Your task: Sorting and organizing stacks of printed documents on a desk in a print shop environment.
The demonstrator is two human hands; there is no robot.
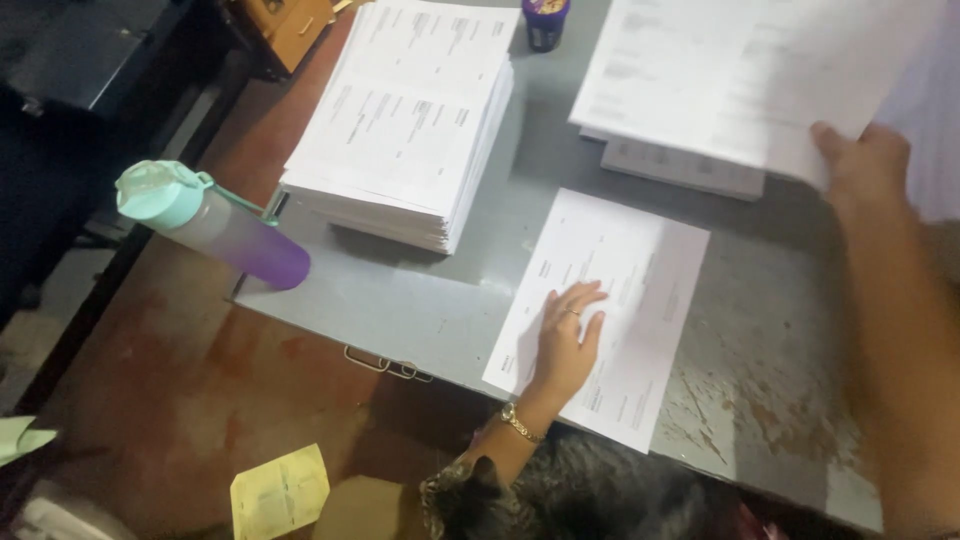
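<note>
My left hand (pixel 566 340) lies flat, fingers spread, on a single white printed sheet (pixel 640 290) on the grey metal table (pixel 420 300). A ring and a gold bracelet show on that hand and wrist. My right hand (pixel 862 165) grips the lower corner of another white sheet (pixel 740 70), which it holds lifted above a low pile of paper (pixel 680 168) at the back right. The lifted sheet is blurred.
A thick stack of printed sheets (pixel 405 120) sits at the back left of the table. A purple bottle with a mint cap (pixel 215 222) lies at the table's left edge. A dark cup (pixel 545 22) stands at the back. Scraps of paper (pixel 280 492) lie on the reddish floor.
</note>
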